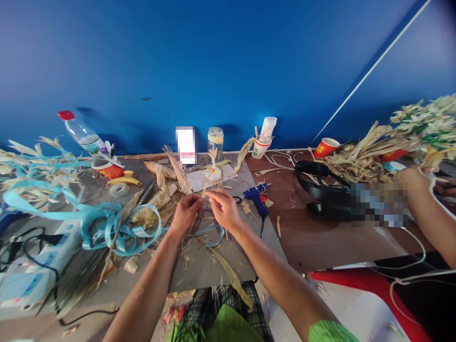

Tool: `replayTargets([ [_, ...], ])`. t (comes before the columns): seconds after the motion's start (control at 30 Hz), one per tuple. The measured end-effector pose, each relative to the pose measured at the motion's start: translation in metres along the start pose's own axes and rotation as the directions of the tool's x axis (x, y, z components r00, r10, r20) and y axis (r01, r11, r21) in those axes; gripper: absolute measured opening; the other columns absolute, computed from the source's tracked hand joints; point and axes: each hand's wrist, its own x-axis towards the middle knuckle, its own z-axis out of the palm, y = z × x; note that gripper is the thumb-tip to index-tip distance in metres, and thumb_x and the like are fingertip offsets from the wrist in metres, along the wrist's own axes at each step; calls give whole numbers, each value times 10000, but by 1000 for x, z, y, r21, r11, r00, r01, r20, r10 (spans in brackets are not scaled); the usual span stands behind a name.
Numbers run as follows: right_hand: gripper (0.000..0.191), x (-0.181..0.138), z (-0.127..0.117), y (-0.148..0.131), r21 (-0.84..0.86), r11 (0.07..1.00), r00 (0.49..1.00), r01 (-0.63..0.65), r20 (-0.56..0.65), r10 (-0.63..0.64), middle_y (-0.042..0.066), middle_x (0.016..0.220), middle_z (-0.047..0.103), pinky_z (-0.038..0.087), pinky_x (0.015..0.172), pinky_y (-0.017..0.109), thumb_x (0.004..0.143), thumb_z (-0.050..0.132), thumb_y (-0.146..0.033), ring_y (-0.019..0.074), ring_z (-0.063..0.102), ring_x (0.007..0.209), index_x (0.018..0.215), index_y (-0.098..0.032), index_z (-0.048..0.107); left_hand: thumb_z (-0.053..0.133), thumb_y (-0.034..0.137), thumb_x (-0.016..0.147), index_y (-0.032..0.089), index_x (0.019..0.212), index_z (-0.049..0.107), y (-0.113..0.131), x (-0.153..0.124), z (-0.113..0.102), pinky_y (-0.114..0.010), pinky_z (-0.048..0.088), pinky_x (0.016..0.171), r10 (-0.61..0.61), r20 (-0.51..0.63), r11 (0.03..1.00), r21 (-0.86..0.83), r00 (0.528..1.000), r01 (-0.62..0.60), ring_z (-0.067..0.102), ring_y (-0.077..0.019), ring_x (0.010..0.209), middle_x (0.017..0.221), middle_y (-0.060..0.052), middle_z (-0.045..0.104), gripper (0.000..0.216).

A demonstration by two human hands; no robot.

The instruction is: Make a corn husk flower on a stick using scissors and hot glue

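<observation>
My left hand (187, 211) and my right hand (225, 206) meet over the middle of the table, fingertips pinched close together. Between them rises the thin stem of a small corn husk flower (213, 159), its pale pointed petals spread at the top. Both hands are closed on this stem; its lower end is partly hidden by the fingers. Just behind stands a white sheet of paper (194, 180). To the right of my right hand lies a blue glue gun (257, 195). Dried corn husks (178, 171) and a corn cob (158, 202) are left of my left hand.
Light blue ribbon (107, 232) coils at left, near a power strip (53, 266). A tilted bottle (81, 133), tape roll (118, 190), clear jar (215, 140) and paper cup (261, 148) stand farther back. At right are a black headset (320, 194) and another person's arm (427, 204).
</observation>
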Motion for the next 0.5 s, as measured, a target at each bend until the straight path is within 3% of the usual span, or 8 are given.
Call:
replayTargets([
  [0.17,254,1,2,7,-161,985,997,68,39,-62,91,910,625,452,813,320,867,426,-157,187,562,882,1021,-193,625,669,366,669,145,702,598,-1,0,2,-205,315,509,-4,45,1000,-31,999,5,416,-75,513,558,42,510,235],
  [0.3,197,1,3,9,-182,980,996,83,34,-79,84,842,611,451,785,313,863,439,-163,185,554,834,918,-182,627,690,361,648,140,699,606,0,0,3,-207,323,522,-13,72,999,-49,997,17,424,-74,521,562,42,519,242],
  [0.5,143,3,2,7,-22,996,994,-81,-79,79,67,784,594,445,679,266,833,477,-199,161,551,748,791,-172,611,697,354,642,147,691,584,-1,-1,2,-203,324,503,-65,42,993,-96,997,69,432,-72,492,542,46,507,241],
])
